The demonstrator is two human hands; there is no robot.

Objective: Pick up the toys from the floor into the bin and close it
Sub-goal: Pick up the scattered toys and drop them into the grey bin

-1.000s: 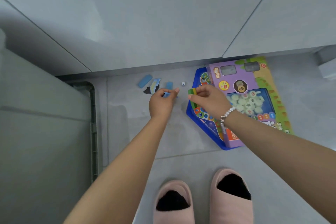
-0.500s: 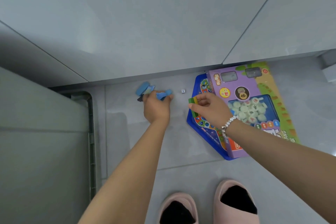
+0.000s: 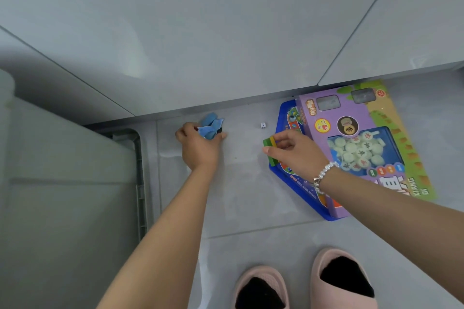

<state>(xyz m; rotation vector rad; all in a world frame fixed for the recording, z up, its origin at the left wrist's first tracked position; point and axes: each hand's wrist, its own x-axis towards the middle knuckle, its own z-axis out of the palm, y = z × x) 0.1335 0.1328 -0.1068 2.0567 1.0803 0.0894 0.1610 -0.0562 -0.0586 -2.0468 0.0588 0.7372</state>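
My left hand [image 3: 199,148] is curled round a bunch of small blue toy pieces [image 3: 210,125] at the foot of the grey cabinet. My right hand [image 3: 293,152] pinches a stack of green and yellow blocks [image 3: 270,144], held just above the floor. A small white die [image 3: 263,125] lies on the tiles between my hands. To the right a purple chess-set box [image 3: 356,133] lies on top of a blue game board [image 3: 298,183]. The grey bin's rim [image 3: 139,183] shows at the left, behind a pale panel that may be its lid [image 3: 62,195].
Grey cabinet fronts [image 3: 226,32] overhang the floor just beyond the toys. My feet in pink slippers [image 3: 344,281] stand at the bottom right. Bare grey tiles [image 3: 246,183] lie between my arms.
My left hand has moved left along the floor and gathered the blue pieces that lay loose. My right hand has kept hold of the green and yellow blocks.
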